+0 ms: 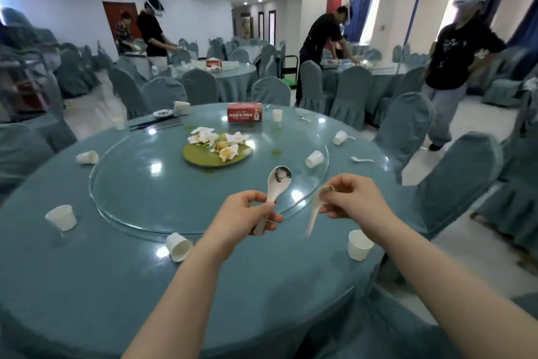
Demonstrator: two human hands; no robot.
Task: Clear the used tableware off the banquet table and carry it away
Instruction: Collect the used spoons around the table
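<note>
Early in clearing: left hand [247, 213] pinching soiled spoon [275, 192], right hand [352, 198] pinching second spoon [316, 207]; paper cups [61, 217], green plate [217, 154] remaining on table [87, 286].

glossy white ceramic-looking spoon [276, 192], smooth and shiny. clear glass turntable [139, 184] throwing back ceiling lights. matt teal cloth [87, 286] on the table, paper-looking white cups [61, 217], crumpled napkins [203, 135], red cardboard box [244, 112].

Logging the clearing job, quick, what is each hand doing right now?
Left hand: closed on a spoon, bowl up.
Right hand: closed on a second spoon, handle hanging down, blurred.
</note>
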